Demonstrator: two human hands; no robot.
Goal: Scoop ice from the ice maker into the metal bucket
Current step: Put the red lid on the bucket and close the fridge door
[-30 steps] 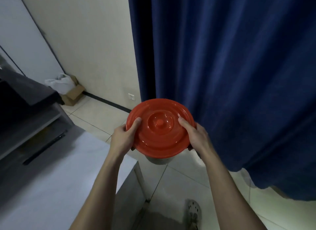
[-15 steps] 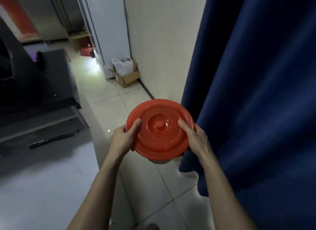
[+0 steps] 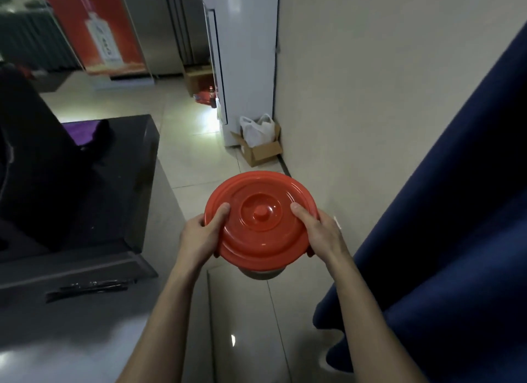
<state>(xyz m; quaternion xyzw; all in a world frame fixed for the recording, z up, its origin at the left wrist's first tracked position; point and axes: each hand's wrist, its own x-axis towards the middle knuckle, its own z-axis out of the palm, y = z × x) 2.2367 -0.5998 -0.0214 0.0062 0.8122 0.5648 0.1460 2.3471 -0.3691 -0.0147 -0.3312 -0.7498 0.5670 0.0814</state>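
Red plastic lid [image 3: 261, 220] sat on metal bucket [image 3: 261, 274]. It was gripped at opposite edges by left hand [image 3: 199, 236] and right hand [image 3: 319, 231], thumbs on top. Blue curtain [image 3: 456, 240] hung right.

Pale tiled floor [image 3: 194, 160]: open cardboard box [image 3: 263, 153] w/ white bag [image 3: 256, 130] in it at the wall foot, just beside a tall white unit [image 3: 245, 69]. Red banner stand [image 3: 99, 32] far L. Grey surface [image 3: 85, 340] near L, black machine [image 3: 71, 197] on its far part.
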